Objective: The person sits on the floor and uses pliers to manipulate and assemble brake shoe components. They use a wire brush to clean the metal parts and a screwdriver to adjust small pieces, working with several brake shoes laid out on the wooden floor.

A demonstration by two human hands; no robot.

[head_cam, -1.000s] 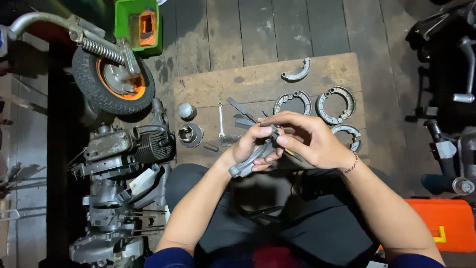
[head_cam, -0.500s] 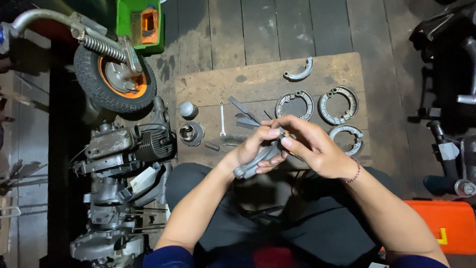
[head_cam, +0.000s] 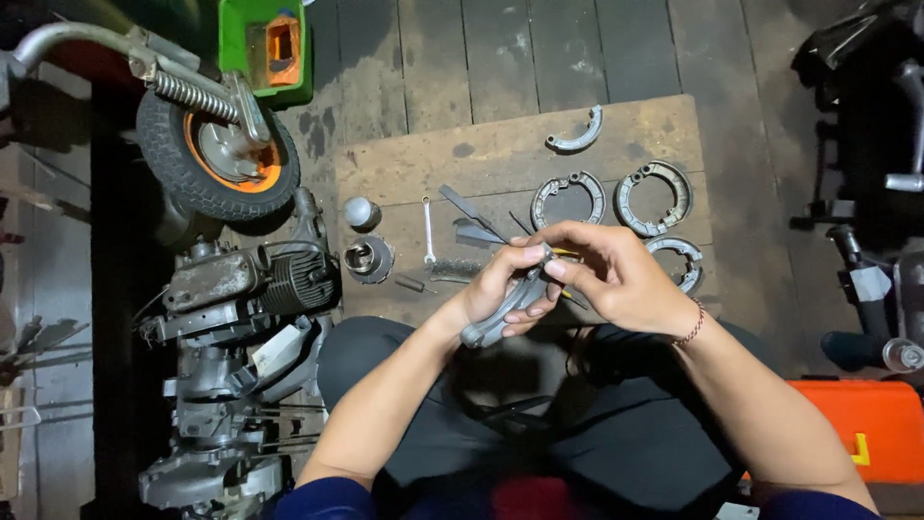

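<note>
Hands barely shifted | left hand (head_cam: 493,294) and right hand (head_cam: 616,279) fingers clamped on brake shoe (head_cam: 505,313) | top end hidden

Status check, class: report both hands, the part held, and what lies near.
Left hand and right hand gripping curved grey metal brake shoe. More brake shoes lying apart on wooden board.

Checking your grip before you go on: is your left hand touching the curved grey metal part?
Touching. The head view shows the left hand wrapped around the curved grey metal part, fingers closed on it, its lower end sticking out below the palm.
</note>
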